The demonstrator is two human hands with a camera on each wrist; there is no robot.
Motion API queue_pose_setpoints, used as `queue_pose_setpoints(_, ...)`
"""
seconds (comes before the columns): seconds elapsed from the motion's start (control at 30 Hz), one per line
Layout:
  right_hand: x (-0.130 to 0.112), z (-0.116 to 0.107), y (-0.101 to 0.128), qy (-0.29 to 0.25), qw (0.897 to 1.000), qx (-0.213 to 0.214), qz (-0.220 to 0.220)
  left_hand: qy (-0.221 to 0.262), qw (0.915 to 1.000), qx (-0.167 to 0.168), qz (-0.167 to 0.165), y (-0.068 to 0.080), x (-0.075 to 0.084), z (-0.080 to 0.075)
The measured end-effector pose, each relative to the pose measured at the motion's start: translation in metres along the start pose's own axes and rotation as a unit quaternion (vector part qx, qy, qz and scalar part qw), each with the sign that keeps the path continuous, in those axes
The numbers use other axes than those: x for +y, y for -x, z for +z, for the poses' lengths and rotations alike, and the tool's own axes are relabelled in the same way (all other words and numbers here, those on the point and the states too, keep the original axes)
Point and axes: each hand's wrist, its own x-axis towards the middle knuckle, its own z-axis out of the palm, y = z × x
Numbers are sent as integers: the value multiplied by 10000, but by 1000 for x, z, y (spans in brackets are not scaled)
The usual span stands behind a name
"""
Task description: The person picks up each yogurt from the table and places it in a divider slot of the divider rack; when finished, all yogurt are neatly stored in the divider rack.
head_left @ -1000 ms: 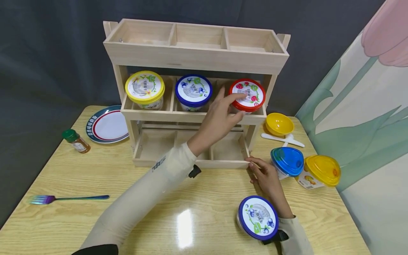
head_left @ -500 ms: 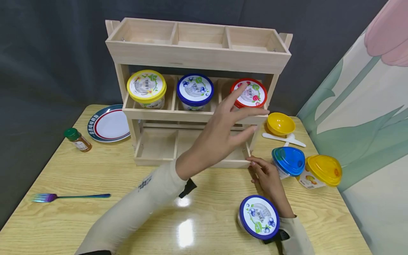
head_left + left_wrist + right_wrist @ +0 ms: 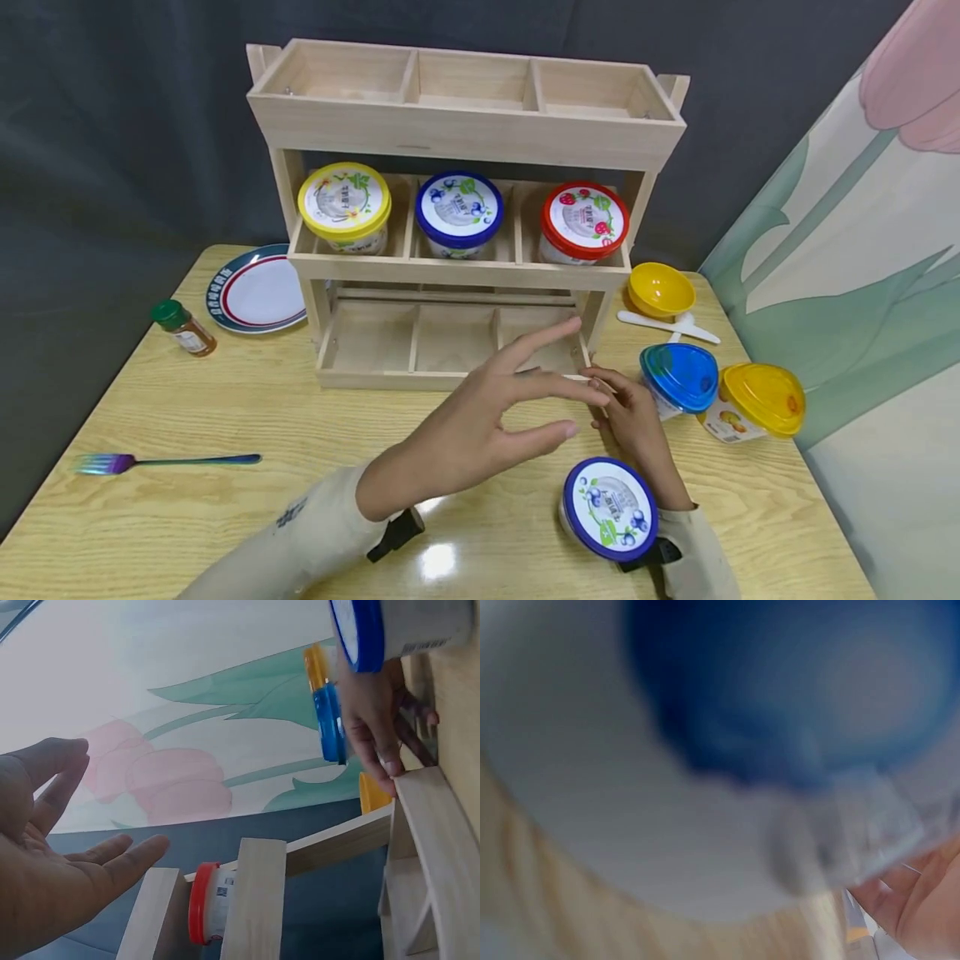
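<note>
My left hand is raised over the table in front of the wooden rack, fingers spread and holding nothing. My right hand stays low at the rack's right front corner, its fingertips touching the bottom tray. A yellow-lidded tub, a blue-lidded tub and a red-lidded tub stand in separate compartments of the middle tier. Another blue-lidded tub stands beside my right forearm, and its blurred side fills much of the right wrist view.
At right are a yellow bowl, white plastic cutlery, a blue-lidded container and a yellow-lidded container. A plate, a green-capped spice jar and a fork lie to the left.
My left hand has come away from the red-lidded tub and moved down and toward me, leaving that tub in the middle tier's right compartment. The right hand has stayed in place.
</note>
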Motion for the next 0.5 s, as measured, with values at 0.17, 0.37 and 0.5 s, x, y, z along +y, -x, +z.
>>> queue_pose_setpoints(0.17, 0, 0, -1, 4, 10000, 19, -91, 26, 9996, -284, -73, 19, -4, 9)
queue_pose_setpoints(0.37, -1, 1, 0, -63, 10000, 22, 6, 8, 9971, -723, -250, 38, -8, 19)
queue_pose_setpoints(0.5, -2, 2, -2, -15, 10000, 54, -54, 81, 9941, -901, -603, 48, -10, 23)
